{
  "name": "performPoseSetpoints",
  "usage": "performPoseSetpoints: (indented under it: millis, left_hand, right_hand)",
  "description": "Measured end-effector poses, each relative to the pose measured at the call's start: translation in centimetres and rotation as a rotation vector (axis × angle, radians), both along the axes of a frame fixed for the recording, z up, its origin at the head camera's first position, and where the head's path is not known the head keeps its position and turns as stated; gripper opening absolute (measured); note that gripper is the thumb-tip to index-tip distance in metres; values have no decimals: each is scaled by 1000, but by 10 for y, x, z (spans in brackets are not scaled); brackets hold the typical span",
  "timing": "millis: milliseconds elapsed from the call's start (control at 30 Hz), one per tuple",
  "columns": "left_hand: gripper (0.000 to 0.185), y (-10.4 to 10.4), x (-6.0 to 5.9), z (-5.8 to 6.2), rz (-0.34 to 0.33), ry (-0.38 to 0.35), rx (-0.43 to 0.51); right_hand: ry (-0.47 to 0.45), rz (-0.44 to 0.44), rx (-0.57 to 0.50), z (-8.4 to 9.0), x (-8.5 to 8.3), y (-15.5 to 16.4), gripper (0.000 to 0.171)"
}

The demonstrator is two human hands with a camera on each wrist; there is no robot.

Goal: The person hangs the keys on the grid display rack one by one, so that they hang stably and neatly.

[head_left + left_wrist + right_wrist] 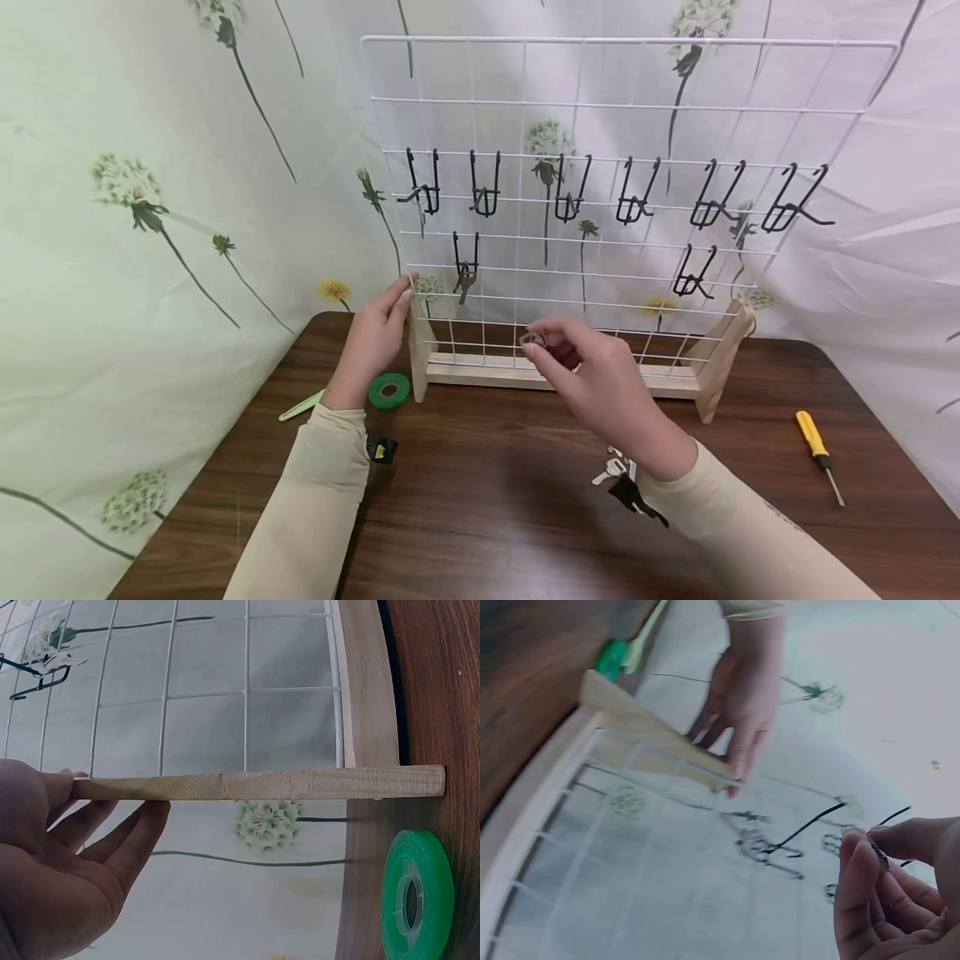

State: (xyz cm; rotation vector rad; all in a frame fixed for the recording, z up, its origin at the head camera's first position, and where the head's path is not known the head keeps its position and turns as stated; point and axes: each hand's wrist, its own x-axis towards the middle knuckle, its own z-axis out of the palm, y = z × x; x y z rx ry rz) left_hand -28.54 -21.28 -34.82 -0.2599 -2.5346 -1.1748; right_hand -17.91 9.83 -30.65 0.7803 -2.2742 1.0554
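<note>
A white wire grid rack (630,105) stands upright on a wooden base, with several black hooks on it. My left hand (378,333) grips the left wooden upright (262,784) near its top, thumb on one side and fingers on the other. In front of the lower grid, my right hand (600,375) pinches a small metal key ring (534,339) between thumb and fingertips; the curled fingers hide part of it. A brownish key (467,283) hangs from the lower left hook (456,250). Another key (422,218) hangs at the top left hook.
Under my right forearm lie silver keys (615,471) with a black tag (628,497). A yellow screwdriver (812,433) lies at the right. Left of the rack are green tape (389,390), a pale green slim tool (302,406) and a black tape measure (384,451). Flowered cloth hangs behind.
</note>
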Motion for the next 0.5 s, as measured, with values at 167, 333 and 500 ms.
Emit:
performPoseSetpoints:
  millis: [167, 333, 500]
  left_hand:
    - [49, -1, -1, 1, -1, 7, -2]
    - [50, -1, -2, 1, 0, 1, -7]
    - [49, -1, 0, 0, -8, -8, -1]
  right_hand:
    - [128, 92, -47, 20, 1, -11, 21]
    - [164, 161, -54, 35, 0, -20, 23]
    - [156, 214, -69, 52, -6, -28, 27]
